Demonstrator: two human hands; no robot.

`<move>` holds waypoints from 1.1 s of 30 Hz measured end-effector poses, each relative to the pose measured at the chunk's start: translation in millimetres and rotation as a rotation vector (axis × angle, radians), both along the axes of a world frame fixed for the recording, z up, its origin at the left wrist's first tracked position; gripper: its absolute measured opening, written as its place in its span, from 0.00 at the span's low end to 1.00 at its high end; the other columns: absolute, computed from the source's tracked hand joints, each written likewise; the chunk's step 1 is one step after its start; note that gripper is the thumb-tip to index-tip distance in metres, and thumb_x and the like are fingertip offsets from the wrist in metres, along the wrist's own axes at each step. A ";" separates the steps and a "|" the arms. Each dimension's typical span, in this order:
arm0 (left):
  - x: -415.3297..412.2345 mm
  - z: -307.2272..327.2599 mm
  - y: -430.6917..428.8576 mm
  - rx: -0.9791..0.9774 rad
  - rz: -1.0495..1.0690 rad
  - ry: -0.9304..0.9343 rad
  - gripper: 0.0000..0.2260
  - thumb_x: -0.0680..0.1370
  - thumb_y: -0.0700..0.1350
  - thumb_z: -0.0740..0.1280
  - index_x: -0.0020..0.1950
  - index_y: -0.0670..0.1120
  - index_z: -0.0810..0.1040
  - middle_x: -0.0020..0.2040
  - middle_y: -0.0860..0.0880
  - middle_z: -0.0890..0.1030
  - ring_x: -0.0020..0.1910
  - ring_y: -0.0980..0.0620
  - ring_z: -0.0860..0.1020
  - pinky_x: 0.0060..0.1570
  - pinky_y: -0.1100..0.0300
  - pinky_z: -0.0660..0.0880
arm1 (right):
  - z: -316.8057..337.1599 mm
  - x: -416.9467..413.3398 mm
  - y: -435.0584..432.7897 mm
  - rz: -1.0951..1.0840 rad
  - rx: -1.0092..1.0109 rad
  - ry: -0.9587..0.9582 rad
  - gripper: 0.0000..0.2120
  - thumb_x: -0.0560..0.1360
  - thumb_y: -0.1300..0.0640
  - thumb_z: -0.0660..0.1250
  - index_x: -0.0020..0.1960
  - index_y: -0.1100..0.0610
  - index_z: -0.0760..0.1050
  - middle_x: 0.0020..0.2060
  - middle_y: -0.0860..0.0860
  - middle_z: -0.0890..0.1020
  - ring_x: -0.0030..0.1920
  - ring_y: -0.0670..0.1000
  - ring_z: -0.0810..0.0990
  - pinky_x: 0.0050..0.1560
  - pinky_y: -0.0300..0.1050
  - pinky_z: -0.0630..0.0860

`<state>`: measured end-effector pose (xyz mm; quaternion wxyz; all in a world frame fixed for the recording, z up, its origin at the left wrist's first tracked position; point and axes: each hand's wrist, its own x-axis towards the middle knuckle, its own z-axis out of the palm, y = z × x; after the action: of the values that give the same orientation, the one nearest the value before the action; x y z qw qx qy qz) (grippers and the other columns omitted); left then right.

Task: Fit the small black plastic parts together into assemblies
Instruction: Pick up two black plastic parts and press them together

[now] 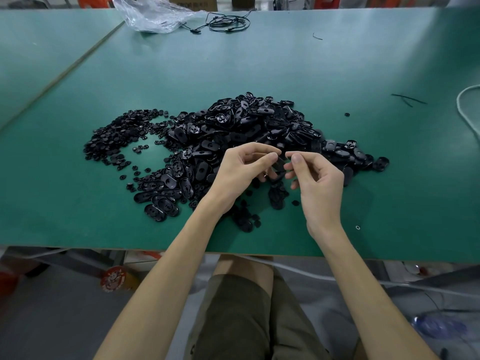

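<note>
Head view: both my hands sit at the near side of the pile (246, 126) of black parts, over the green table (259, 61). L hand (244, 170) has thumb + fingers curled in, pinching a black part (280, 165). R hand (319, 183) pinches the same bit from the other side, thumb on top, fingertips under. One pc or two already mated? Can't tell, fingers cover most of it.

My read: I'm mid-fit, pressing a small piece into an oval shell. Next move prob needs a straight squeeze till it seats. After that, set the finished one apart from the pile and grab a fresh shell + round bit.

Stock: oval shells make up the pile's middle + right. Small round bits (117, 136) spread off its left side, w/ a few more on its near side under my wrists.

Room: green top shows beyond the pile and to both sides, so plenty of space to set things down. Front edge (78, 246) runs near the pile's near side, so loose bits there could roll off. Far beyond the pile: plastic bag (150, 14), black cable (228, 22). Well right of it: white cord (465, 105).
</note>
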<state>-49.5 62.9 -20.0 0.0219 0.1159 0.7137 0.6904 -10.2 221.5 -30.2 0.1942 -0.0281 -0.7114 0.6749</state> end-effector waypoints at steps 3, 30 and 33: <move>-1.0 -0.8 -0.6 0.004 0.026 -0.019 0.07 0.82 0.40 0.71 0.57 0.40 0.85 0.47 0.40 0.87 0.41 0.51 0.84 0.42 0.59 0.79 | 0.9 0.4 -1.0 -0.049 0.006 -0.014 0.08 0.84 0.55 0.66 0.52 0.52 0.84 0.39 0.47 0.85 0.38 0.45 0.82 0.37 0.40 0.77; -0.3 1.1 2.0 0.020 -0.055 0.000 0.08 0.78 0.35 0.75 0.56 0.39 0.85 0.46 0.42 0.85 0.45 0.50 0.83 0.51 0.57 0.82 | 7.8 4.9 -3.1 -0.097 0.292 -0.026 0.04 0.82 0.61 0.70 0.53 0.53 0.82 0.50 0.48 0.82 0.49 0.43 0.82 0.52 0.51 0.83; 0.6 1.7 1.9 0.004 -0.062 0.004 0.08 0.77 0.35 0.75 0.56 0.37 0.84 0.43 0.47 0.85 0.41 0.52 0.83 0.50 0.60 0.81 | 8.4 6.3 -3.6 -0.107 0.317 -0.029 0.04 0.81 0.61 0.70 0.52 0.52 0.82 0.50 0.48 0.83 0.48 0.40 0.81 0.52 0.45 0.81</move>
<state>-48.8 64.8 -18.3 0.0415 0.1395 0.7085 0.6905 -4.0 217.9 -21.8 0.2216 -0.0448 -0.8090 0.5426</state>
